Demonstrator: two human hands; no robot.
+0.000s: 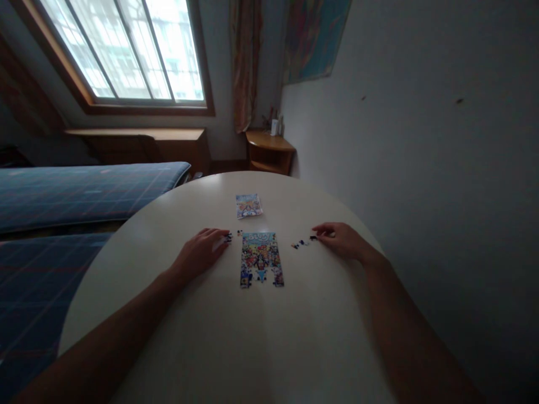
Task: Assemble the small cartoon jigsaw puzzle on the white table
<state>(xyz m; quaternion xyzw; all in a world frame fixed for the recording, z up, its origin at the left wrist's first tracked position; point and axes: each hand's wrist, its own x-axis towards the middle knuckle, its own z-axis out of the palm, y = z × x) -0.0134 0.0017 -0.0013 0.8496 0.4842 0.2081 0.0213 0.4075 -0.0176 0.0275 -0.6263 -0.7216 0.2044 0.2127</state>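
Observation:
A mostly assembled jigsaw puzzle (261, 255) lies flat on the table, with gaps along its near edge. My left hand (205, 247) rests left of it, fingers stretched out and tips touching or just beside loose dark puzzle pieces (228, 237). Another small piece (240, 232) lies by the puzzle's upper left corner. To the right, my right hand (339, 239) hovers low, forefinger and thumb slightly apart. A dark puzzle piece (313, 238) is at its thumb tip; whether the fingers touch it, I cannot tell. Several loose pieces (301, 243) trail toward the puzzle.
Beyond the puzzle, a small printed picture sheet or packet (248, 206) lies on the round white table (210, 342). A plaid-covered mattress (84, 188) stands to the left. The wall (442, 196) runs close along the right side. A corner shelf (269, 140) stands behind.

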